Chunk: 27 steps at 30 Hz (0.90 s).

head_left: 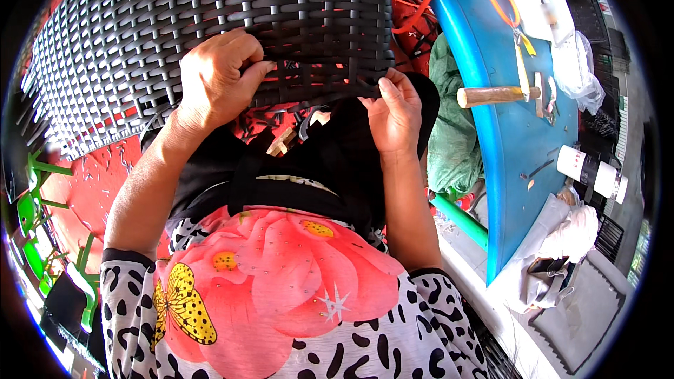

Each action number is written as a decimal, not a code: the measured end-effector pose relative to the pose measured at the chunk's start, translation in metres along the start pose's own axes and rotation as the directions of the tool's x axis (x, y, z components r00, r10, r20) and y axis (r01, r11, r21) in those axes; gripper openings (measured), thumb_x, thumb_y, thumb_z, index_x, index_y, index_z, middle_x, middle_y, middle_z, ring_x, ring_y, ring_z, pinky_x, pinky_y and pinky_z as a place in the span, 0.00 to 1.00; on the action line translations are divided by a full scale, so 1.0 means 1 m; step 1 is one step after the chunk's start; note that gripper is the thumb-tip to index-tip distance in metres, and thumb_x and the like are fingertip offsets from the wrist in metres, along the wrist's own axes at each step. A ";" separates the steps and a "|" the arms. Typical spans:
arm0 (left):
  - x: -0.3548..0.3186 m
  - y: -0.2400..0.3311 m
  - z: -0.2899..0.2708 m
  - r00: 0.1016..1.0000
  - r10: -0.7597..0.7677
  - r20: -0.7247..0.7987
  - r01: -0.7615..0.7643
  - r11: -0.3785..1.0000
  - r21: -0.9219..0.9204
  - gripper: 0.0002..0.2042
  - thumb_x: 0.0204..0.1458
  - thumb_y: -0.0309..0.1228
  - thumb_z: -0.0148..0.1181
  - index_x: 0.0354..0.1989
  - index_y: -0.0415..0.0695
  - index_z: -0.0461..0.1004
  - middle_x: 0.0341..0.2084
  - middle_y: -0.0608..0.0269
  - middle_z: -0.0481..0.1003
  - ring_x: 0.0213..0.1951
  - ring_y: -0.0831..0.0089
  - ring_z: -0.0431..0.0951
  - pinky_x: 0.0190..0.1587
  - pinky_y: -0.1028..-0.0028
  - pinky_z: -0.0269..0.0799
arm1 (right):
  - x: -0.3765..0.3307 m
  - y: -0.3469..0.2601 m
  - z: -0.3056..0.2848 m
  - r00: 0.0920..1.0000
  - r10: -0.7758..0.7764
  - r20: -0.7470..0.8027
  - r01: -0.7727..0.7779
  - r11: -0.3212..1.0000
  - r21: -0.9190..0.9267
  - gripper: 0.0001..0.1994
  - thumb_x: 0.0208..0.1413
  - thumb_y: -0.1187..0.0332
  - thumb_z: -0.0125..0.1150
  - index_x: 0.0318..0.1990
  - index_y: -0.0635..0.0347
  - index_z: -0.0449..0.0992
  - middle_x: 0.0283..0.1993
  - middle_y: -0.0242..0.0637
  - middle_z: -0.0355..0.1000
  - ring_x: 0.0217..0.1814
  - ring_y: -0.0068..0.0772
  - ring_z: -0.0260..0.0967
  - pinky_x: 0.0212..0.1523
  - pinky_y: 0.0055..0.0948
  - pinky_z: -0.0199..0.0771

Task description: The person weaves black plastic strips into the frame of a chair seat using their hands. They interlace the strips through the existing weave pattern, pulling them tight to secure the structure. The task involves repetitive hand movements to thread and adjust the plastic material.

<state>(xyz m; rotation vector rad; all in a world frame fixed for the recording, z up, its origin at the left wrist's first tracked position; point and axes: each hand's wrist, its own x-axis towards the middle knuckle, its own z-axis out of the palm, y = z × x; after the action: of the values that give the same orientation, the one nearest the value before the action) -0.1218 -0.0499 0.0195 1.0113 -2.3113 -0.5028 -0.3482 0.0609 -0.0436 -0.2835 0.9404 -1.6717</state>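
Note:
A large panel of dark woven wicker strips (175, 17) fills the upper left, its lower edge resting over my lap. My left hand (221, 74) is closed at that edge, thumb and bent fingers pinching a dark strip among the weave. At the panel's lower right corner, my right hand (394, 112) grips the woven edge between thumb and fingers. Between the hands, red shows through gaps in the looser weave. The ends of the strips are partly hidden by my fingers. Below the edge, a small wooden piece (282, 142) lies near my legs.
To the right, a blue table (523, 42) carries a wooden-handled hammer (491, 96), an orange cord (425, 3) and a clear plastic bag (579, 74). A white bottle (592, 174) lies farther right. Green sacking (453, 126) hangs beside the table. Green chairs (31, 256) stand left on red ground.

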 end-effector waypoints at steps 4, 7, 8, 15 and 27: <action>0.003 0.000 -0.001 1.000 -0.005 0.008 0.005 1.000 0.008 0.09 0.37 0.24 0.66 0.20 0.41 0.68 0.16 0.64 0.66 0.18 0.71 0.68 0.22 0.74 0.63 | 0.008 -0.012 0.006 0.997 0.079 0.000 -0.079 0.997 -0.019 0.11 0.48 0.75 0.61 0.40 0.63 0.70 0.40 0.38 0.73 0.41 0.32 0.72 0.41 0.36 0.73; 0.005 0.001 -0.001 1.000 0.002 0.005 -0.002 1.000 0.000 0.09 0.38 0.24 0.66 0.20 0.41 0.68 0.16 0.64 0.66 0.18 0.71 0.68 0.22 0.74 0.63 | 0.009 -0.017 0.006 0.990 0.139 -0.003 -0.139 0.990 -0.023 0.12 0.48 0.72 0.62 0.40 0.59 0.70 0.40 0.36 0.73 0.40 0.31 0.72 0.40 0.35 0.70; 0.005 0.001 -0.002 1.000 0.002 0.002 -0.002 1.000 -0.005 0.09 0.38 0.24 0.66 0.20 0.41 0.68 0.16 0.64 0.66 0.18 0.71 0.68 0.22 0.74 0.63 | 0.010 -0.018 0.008 0.988 0.156 -0.004 -0.156 0.987 -0.025 0.11 0.48 0.72 0.62 0.40 0.57 0.70 0.40 0.35 0.73 0.40 0.30 0.71 0.39 0.35 0.69; 0.007 0.003 -0.002 1.000 -0.024 0.000 0.024 1.000 0.018 0.09 0.36 0.26 0.65 0.18 0.43 0.68 0.16 0.63 0.69 0.21 0.65 0.71 0.23 0.70 0.66 | 0.013 -0.023 0.014 0.978 0.205 -0.048 -0.207 0.978 -0.029 0.07 0.49 0.69 0.61 0.36 0.54 0.70 0.37 0.30 0.72 0.39 0.28 0.70 0.37 0.34 0.68; 0.005 0.003 -0.002 0.999 -0.047 -0.008 0.047 0.999 0.018 0.10 0.37 0.27 0.65 0.17 0.43 0.67 0.16 0.64 0.69 0.21 0.64 0.72 0.23 0.69 0.67 | 0.015 -0.031 0.015 0.977 0.209 -0.042 -0.212 0.971 -0.109 0.08 0.49 0.69 0.61 0.37 0.54 0.71 0.38 0.31 0.72 0.39 0.29 0.70 0.36 0.35 0.69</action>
<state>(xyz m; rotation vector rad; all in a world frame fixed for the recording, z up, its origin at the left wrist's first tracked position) -0.1253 -0.0521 0.0240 1.0768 -2.2937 -0.4967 -0.3655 0.0425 -0.0164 -0.2260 1.0525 -1.4348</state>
